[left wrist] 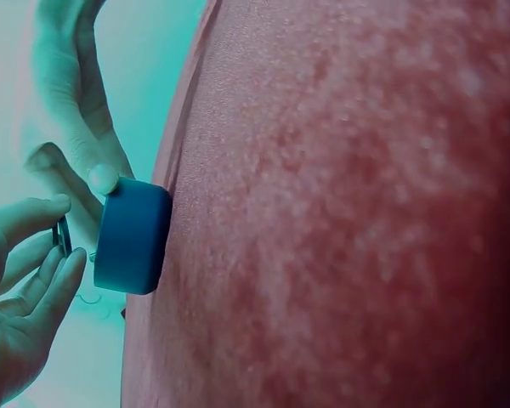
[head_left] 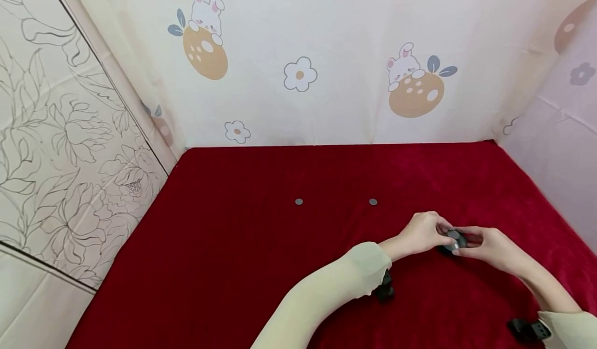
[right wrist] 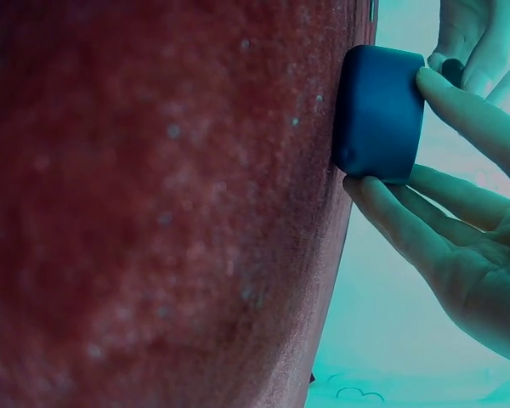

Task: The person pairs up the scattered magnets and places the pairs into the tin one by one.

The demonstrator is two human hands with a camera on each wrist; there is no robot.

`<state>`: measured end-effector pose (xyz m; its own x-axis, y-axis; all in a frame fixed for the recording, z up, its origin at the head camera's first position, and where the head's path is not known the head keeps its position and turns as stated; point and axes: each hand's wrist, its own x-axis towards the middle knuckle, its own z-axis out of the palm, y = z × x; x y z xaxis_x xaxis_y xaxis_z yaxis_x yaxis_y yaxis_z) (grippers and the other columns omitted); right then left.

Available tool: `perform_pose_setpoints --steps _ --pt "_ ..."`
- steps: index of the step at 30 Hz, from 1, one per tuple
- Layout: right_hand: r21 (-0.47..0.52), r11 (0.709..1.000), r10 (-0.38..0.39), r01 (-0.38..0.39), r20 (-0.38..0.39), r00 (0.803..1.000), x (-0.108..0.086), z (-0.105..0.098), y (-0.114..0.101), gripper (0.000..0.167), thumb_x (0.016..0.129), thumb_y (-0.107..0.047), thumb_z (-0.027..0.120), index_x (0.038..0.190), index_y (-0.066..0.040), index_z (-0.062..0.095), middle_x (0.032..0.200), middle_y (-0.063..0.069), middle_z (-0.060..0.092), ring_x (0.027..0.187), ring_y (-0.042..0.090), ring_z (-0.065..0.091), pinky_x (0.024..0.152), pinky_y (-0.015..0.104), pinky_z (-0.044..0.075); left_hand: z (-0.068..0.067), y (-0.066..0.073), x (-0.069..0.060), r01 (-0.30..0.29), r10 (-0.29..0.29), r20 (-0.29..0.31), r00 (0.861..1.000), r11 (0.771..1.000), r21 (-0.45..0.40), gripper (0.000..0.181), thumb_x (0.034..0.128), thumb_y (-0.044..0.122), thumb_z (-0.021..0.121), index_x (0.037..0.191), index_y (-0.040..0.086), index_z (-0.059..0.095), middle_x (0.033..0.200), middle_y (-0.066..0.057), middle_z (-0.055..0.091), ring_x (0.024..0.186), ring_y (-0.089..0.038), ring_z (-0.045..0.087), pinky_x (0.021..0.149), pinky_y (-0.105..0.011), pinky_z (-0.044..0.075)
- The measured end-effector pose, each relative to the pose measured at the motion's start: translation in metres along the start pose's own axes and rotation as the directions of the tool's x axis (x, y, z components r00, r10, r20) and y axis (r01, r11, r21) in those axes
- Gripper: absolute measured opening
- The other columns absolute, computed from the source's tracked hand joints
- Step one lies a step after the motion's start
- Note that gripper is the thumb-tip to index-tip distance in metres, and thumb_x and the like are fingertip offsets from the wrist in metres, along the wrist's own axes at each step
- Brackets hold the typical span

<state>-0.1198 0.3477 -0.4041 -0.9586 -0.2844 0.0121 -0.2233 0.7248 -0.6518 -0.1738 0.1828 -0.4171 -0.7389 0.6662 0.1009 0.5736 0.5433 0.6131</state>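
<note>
Nearest to my head camera, on the near side of the dark container [right wrist: 381, 115], come two pale sleeves: the left sleeve [head_left: 326, 289] to its left, the right sleeve [head_left: 568, 329] to its right. A black wrist unit [head_left: 384, 288] sits at the left cuff, another at the right.

Left hand [head_left: 418, 233] meets the container from its left. Its grip is together on a small disc [left wrist: 63, 238]: my left wrist view has it edge-on between thumb and fingers, just above the container, apart from it. Right hand [head_left: 499, 248] comes from the container's right, its grip clamped on the container's sides. I read the container as standing upright on the red cloth [head_left: 210, 245] over the table. Its opening is hidden from me; contents I cannot tell.

Beyond the container and to its left, two grey discs lie flat on the cloth, well apart: the nearer disc [head_left: 373, 202] and, farther left, the outer disc [head_left: 299, 201].

Farthest behind the container hangs a pale curtain [head_left: 345, 116] printed with rabbits and flowers; well off to its left, a panel [head_left: 60, 131] with line-drawn blooms.
</note>
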Motion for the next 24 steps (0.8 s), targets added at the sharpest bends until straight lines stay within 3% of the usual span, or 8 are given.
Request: perform_pose_setpoints --steps 5,7,13,24 --pt "-0.015 1.0 -0.004 0.004 -0.008 1.0 0.0 -0.001 0.0 0.05 0.074 -0.014 0.071 0.11 0.015 0.052 0.092 0.002 0.063 0.075 -0.005 0.057 0.059 0.016 0.047 0.002 0.003 0.003 0.004 -0.004 0.0 1.0 1.0 0.023 0.023 0.0764 0.028 0.069 0.098 0.02 0.068 0.082 0.015 0.055 0.068 0.011 0.046 0.057 0.0 0.032" --pt "-0.013 1.0 -0.009 0.009 -0.01 1.0 0.001 -0.001 0.0 0.049 0.074 -0.013 0.071 0.109 0.016 0.053 0.093 0.005 0.063 0.075 -0.008 0.056 0.059 0.016 0.047 0.003 0.004 0.003 0.001 -0.001 -0.001 1.0 0.999 0.047 0.023 0.0765 0.028 0.069 0.098 0.021 0.069 0.082 0.015 0.055 0.068 0.011 0.046 0.058 0.0 0.031" --pt "-0.002 1.0 -0.022 0.022 -0.011 1.0 0.0 -0.001 0.0 0.05 0.074 -0.01 0.07 0.109 0.019 0.05 0.099 0.03 0.058 0.077 -0.01 0.054 0.058 0.016 0.047 0.002 0.003 0.002 -0.028 0.028 0.006 1.0 0.996 0.081 0.027 0.0763 0.029 0.068 0.101 0.02 0.068 0.085 0.014 0.057 0.071 0.011 0.048 0.061 0.001 0.031" --pt "-0.026 0.999 0.039 -0.038 0.046 0.998 0.001 -0.002 -0.008 0.055 0.076 -0.016 0.069 0.114 0.017 0.048 0.103 0.028 0.057 0.078 -0.003 0.057 0.061 0.017 0.047 -0.022 -0.014 -0.017 -0.042 0.042 0.065 0.997 0.999 -0.001 0.025 0.0809 0.025 0.065 0.104 0.018 0.066 0.09 0.012 0.061 0.075 0.009 0.051 0.063 0.0 0.034"
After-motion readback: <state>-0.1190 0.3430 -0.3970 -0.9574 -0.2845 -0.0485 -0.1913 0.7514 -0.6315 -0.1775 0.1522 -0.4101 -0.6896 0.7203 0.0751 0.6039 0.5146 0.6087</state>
